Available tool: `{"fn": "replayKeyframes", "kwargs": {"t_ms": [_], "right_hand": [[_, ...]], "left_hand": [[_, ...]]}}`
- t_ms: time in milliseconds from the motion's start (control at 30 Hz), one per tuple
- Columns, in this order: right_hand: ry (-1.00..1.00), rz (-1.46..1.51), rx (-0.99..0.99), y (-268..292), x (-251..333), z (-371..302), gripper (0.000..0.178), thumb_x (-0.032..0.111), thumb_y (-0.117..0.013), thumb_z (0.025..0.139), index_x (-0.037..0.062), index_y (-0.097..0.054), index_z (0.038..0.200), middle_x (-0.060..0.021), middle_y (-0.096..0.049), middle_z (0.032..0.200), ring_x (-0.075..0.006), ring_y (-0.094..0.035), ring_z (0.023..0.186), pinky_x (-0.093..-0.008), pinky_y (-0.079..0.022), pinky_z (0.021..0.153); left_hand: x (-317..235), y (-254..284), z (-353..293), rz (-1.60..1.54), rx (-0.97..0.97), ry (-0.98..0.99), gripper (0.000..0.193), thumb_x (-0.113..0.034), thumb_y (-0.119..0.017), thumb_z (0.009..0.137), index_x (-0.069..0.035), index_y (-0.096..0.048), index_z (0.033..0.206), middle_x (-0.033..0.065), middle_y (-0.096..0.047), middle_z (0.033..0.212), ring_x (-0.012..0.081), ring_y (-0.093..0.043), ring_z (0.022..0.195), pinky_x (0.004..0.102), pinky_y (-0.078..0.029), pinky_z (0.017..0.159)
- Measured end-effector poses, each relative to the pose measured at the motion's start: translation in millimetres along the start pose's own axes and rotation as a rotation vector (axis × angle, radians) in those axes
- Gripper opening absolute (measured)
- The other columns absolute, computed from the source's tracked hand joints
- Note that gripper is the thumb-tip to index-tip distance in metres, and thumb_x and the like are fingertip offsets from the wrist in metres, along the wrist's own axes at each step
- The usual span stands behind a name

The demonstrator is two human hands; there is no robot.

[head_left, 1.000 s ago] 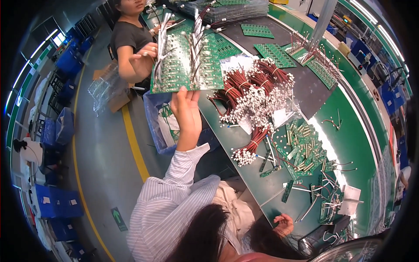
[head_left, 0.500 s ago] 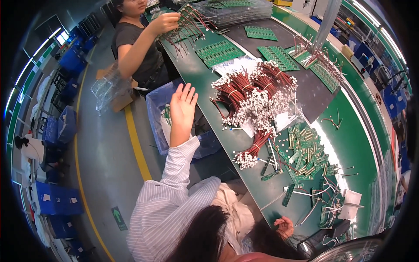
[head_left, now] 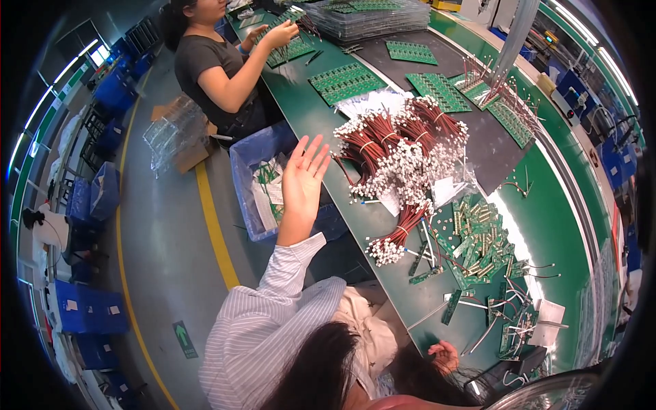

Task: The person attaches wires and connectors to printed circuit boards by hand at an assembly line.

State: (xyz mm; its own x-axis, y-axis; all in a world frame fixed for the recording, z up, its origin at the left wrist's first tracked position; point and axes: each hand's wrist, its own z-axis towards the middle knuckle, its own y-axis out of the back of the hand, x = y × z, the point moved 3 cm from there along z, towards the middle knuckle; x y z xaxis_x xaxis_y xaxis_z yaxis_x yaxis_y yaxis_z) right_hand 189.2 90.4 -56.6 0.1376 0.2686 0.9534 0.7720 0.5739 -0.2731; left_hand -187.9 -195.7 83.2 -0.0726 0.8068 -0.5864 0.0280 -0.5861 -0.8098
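Observation:
My left hand (head_left: 303, 184) is raised with its palm showing and fingers spread, holding nothing, beside the near edge of the green worktable (head_left: 365, 229). To its right lies a pile of bundled dark red wires (head_left: 369, 149) with white connectors, tied with bands. At the lower right, my right hand (head_left: 444, 357) rests by the table edge, its fingers loosely bent and apart, with nothing seen in them. Close to that hand are small green circuit boards with wires attached (head_left: 509, 328). A heap of narrow green circuit boards (head_left: 478, 239) lies farther along the table.
A blue bin (head_left: 249, 212) with boards and papers stands under my left hand. Beyond it, a co-worker (head_left: 219, 75) handles wires over the table. Green board panels (head_left: 345, 82) and stacked clear trays (head_left: 365, 24) lie at the far end. A metal post (head_left: 516, 44) rises at right.
My left hand has shifted to the right, closer to the wire pile, still spread. The co-worker has lowered the wired board to the table and now has both hands together. My right hand stays put.

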Motion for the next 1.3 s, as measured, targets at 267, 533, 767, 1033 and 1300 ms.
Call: {"fn": "replayKeyframes", "kwargs": {"t_ms": [267,533,767,1033,1300], "right_hand": [[0.052,-0.018,0.018,0.2,-4.8,3.5,0.045,0.029,-0.033,0.082,-0.0102,-0.055,0.084,-0.0196,-0.056,0.061,-0.0233,-0.053,0.05,-0.0292,-0.044,0.048],[-0.042,0.003,0.311,2.6,6.2,2.8,0.04,0.033,-0.034,0.088,-0.0016,-0.049,0.101,-0.0184,-0.056,0.081,-0.0274,-0.055,0.07,-0.0387,-0.045,0.071],[-0.023,-0.035,0.245,2.9,4.1,2.0,0.042,0.035,-0.034,0.087,-0.0027,-0.05,0.098,-0.0186,-0.056,0.075,-0.0271,-0.054,0.066,-0.0374,-0.045,0.069],[-0.015,-0.019,0.308,8.5,0.7,4.2,0.045,0.036,-0.034,0.087,-0.0041,-0.049,0.1,-0.0201,-0.057,0.079,-0.0277,-0.055,0.068,-0.0375,-0.044,0.07],[-0.023,-0.042,0.366,13.4,-1.3,4.6,0.044,0.034,-0.031,0.088,-0.0038,-0.047,0.104,-0.0201,-0.057,0.082,-0.0276,-0.055,0.071,-0.0385,-0.044,0.072]], "left_hand": [[5.8,-15.9,-9.7,0.086,0.079,-0.019,0.045,-0.01,-0.032,0.083,0.005,-0.029,0.125,0.0211,-0.039,0.124,0.0304,-0.042,0.112,0.0385,-0.032,0.098],[13.1,-20.5,-14.6,0.076,0.107,0.003,0.044,-0.011,-0.034,0.083,0.004,-0.032,0.124,0.0214,-0.046,0.118,0.0295,-0.048,0.106,0.037,-0.035,0.095],[14.8,-20.9,-15.8,0.088,0.104,0.022,0.043,-0.012,-0.034,0.083,0.004,-0.033,0.123,0.0202,-0.048,0.115,0.0279,-0.05,0.102,0.0359,-0.037,0.092],[15.5,-20.9,-16.7,0.115,0.121,0.052,0.043,-0.012,-0.032,0.083,0.002,-0.034,0.124,0.018,-0.044,0.12,0.0279,-0.046,0.108,0.0372,-0.033,0.096],[14.7,-21.0,-17.9,0.105,0.089,0.036,0.042,-0.013,-0.034,0.084,0.003,-0.035,0.122,0.0191,-0.049,0.114,0.0271,-0.051,0.101,0.0356,-0.037,0.091]]}}
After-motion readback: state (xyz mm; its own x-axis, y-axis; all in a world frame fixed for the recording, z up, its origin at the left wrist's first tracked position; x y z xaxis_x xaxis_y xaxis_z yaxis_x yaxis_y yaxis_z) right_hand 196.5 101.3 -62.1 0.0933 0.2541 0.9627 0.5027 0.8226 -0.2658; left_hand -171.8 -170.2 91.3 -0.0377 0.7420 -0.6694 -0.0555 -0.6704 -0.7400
